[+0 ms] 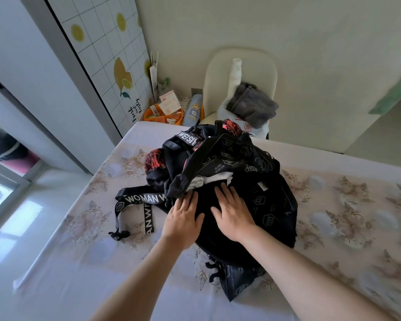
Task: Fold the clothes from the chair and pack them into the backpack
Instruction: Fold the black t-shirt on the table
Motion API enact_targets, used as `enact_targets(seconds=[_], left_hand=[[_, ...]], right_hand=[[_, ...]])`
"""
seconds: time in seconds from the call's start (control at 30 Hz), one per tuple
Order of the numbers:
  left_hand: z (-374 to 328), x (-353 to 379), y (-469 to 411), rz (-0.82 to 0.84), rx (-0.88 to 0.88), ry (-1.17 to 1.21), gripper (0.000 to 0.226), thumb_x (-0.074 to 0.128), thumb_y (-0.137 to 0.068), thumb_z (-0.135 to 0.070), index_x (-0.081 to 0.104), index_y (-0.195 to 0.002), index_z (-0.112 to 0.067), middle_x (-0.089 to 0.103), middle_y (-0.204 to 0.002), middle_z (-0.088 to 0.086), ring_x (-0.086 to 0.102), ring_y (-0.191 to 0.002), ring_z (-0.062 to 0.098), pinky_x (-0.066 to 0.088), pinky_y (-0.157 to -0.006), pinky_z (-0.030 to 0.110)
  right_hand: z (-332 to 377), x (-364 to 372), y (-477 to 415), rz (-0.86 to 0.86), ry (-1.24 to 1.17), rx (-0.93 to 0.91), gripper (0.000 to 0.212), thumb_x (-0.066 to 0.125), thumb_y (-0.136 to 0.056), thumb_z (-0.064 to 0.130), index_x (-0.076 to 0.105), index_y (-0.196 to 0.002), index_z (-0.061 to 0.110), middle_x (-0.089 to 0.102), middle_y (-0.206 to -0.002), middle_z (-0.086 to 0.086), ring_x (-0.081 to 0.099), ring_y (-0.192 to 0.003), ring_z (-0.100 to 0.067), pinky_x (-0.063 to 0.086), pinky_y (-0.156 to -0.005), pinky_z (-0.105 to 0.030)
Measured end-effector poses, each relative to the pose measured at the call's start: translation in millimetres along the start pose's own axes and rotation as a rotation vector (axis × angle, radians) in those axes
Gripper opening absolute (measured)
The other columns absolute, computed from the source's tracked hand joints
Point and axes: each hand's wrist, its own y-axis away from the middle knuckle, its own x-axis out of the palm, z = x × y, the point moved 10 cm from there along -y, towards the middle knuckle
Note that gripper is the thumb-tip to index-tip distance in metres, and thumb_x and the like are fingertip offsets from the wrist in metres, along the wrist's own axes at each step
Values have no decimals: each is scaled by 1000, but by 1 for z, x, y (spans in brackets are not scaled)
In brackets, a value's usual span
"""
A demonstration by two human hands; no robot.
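A soft black fabric backpack, printed with pale hexagon outlines, lies slumped on a bench covered in a glossy floral cloth. Its woven straps, lettered in white, trail to the left. The left hand and right hand press flat on the bag side by side, fingers straight and spread, gripping nothing. Folded white cloth shows in the bag's open mouth just beyond them. Behind the bench, a cream padded chair holds a crumpled, fuzzy grey garment.
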Motion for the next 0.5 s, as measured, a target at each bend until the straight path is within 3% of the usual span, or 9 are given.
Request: enact_targets(seconds=[0.13,0.23,0.37,0.5], left_hand=[[7,4,-1,82,-56,40,72,28,-101,-54,4,-158,-18,8,-165,2,4,-151,20,5,-123,36],[2,-1,-8,137,-98,47,74,31,-99,-57,7,-158,-19,11,-164,3,7,-150,23,10,-122,38],[-13,-24,-10,104,-170,25,70,34,-95,-58,23,-154,-23,30,-158,4,24,-145,26,21,-117,40],[-70,-48,-6,37,-155,120,62,39,-94,-54,34,-150,-26,41,-150,2,33,-139,25,28,-113,40]], right_hand=[[-8,13,-15,248,-69,81,72,33,-100,58,1,-159,31,-10,-167,7,-7,-153,-20,8,-123,-48],[-10,8,-12,299,-64,82,73,34,-99,60,2,-159,34,-10,-166,9,-6,-153,-19,10,-122,-51],[-8,-22,6,162,116,-3,66,27,-100,61,10,-158,34,3,-167,2,8,-152,-25,14,-120,-53],[-38,-68,47,24,39,0,58,24,-103,57,24,-155,34,20,-164,2,25,-147,-23,24,-117,-45]])
